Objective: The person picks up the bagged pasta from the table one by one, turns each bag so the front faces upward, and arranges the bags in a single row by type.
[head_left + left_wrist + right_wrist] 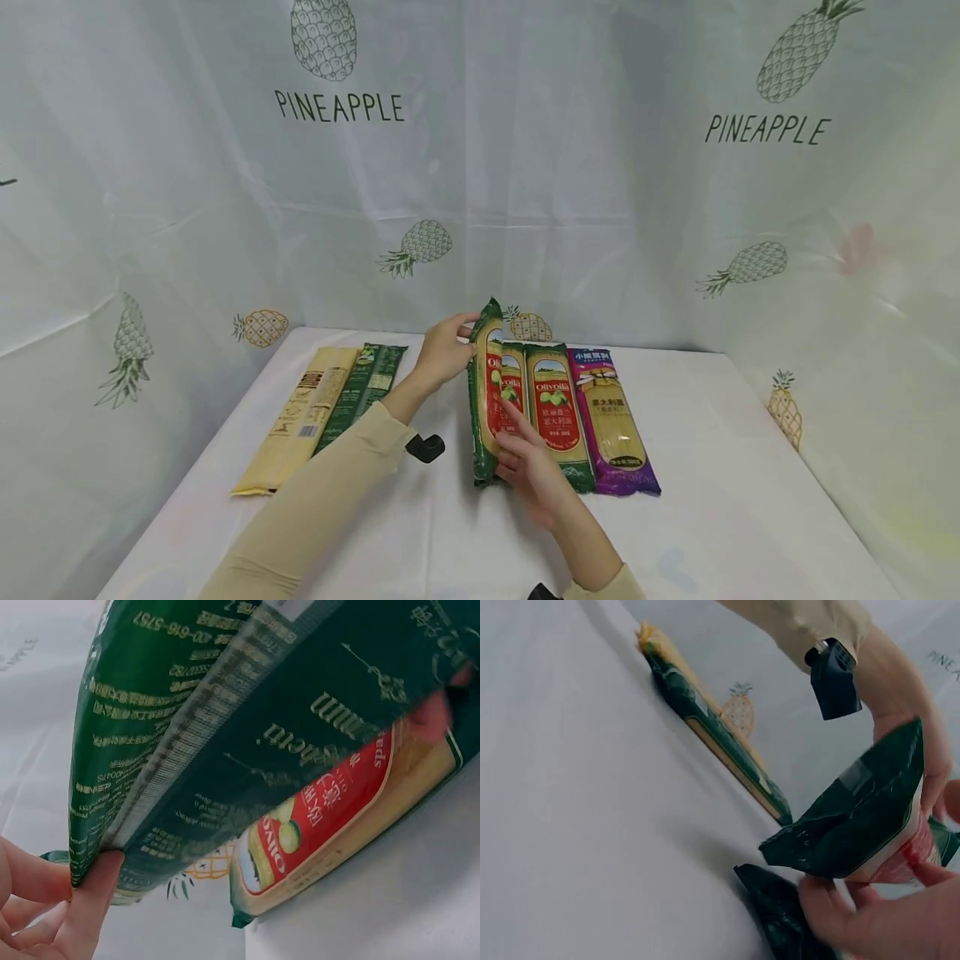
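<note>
A green-and-gold spaghetti packet (483, 417) with a red label is raised off the table and tilted on its side. My left hand (444, 352) pinches its far end; the left wrist view shows thumb and fingers on the green film edge. Near the close end, my right hand (534, 473) holds the packet, with fingers against its red front and others beneath, as the right wrist view shows. Two matching spaghetti packets (553, 400) lie face up just right of it, one partly hidden behind the raised packet. Beside them lies a purple-edged pasta packet (611, 408).
On the left of the white table (720, 508) lie a yellow pasta packet (300, 421) and a green packet (367, 383), backs up, the green one partly behind my left forearm. A pineapple-print curtain (562, 183) stands behind the table and along its sides.
</note>
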Demonstrator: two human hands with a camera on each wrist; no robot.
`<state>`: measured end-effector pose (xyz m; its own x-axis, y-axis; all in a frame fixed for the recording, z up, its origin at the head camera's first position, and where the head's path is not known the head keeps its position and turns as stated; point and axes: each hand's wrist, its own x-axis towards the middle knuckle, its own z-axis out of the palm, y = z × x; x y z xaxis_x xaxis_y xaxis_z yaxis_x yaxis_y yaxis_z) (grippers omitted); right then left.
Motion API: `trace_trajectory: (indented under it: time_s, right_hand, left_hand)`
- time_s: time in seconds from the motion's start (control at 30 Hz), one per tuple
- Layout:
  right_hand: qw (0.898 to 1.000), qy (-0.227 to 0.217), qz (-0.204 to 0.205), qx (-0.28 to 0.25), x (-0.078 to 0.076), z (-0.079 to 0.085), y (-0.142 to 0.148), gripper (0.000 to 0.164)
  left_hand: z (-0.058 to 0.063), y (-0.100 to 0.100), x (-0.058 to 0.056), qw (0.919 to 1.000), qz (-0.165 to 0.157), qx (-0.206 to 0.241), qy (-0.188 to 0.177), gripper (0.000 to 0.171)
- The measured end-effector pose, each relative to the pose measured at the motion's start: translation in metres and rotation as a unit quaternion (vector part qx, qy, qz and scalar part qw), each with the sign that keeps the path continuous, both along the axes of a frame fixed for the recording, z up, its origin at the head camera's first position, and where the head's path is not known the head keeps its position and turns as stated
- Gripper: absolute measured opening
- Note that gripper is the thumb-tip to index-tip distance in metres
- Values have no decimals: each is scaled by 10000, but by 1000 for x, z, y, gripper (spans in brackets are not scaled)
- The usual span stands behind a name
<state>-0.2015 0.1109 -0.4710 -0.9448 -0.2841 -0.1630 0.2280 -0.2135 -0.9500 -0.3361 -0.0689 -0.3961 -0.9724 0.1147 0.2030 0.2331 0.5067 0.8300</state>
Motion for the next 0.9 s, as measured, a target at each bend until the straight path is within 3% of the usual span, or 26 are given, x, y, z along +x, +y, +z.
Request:
trace_trajectory:
  time_s: [0.3,0.53,0.67,0.9]
  right_hand:
    - [9987,288,-369,214,0,-3,-2,74]
    - [9884,862,-885,879,3,0,-7,75]
    - [9721,1281,-1262,1505,5,1,-12,75]
    - [9207,1991,-1812,2826,7,1,-20,76]
  left_hand:
    - [-1,-1,0,9997,-73,-249,-22,56]
    - [-7,-2,-1,9995,-200,-199,-146,62]
    - [-5,0,1,9989,-360,-283,-51,65]
    - [-5,3,4,9976,-433,-549,16,69]
